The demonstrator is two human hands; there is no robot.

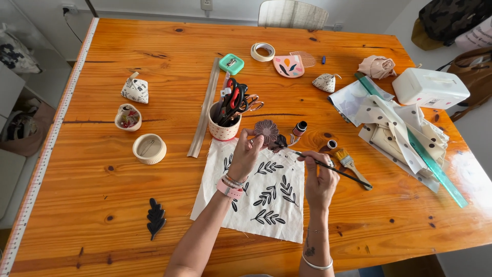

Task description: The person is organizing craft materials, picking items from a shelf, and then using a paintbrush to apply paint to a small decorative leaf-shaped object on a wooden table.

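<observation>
- The left hand (245, 156) holds a round flower stamp (266, 130) over the top edge of the cloth (266, 197); its fingers pinch the stamp's lower rim, and the thumb is hidden behind the hand.
- The right hand (320, 177) is just right of the cloth's top corner; its fingers are pressed together around a thin brush (328, 165), whose dark tip points toward the stamp.
- I cannot tell if the brush tip touches the stamp, because a dark blurred spot lies between them.
- The cloth is white with black leaf prints; both forearms cover parts of its lower half.
- A dotted cup (224, 128) with scissors (234, 100) stands just above the cloth's upper left corner; the tools inside overlap and are hard to separate.
- A small bottle (300, 127) stands just above the cloth's upper right corner.
- A wide brush (348, 164) lies right of the cloth, partly behind the thin brush.
- A black leaf stamp (156, 218) lies left of the cloth, well apart.
- A round tin (149, 149) is left of the cloth, and its content is too small to make out.
- A heap of dotted fabric (397, 128) with a green ruler (435, 169) lies far right of the cloth; what is under it is hidden.
- The table (102, 195) is cut off at the lower edge of the view.
</observation>
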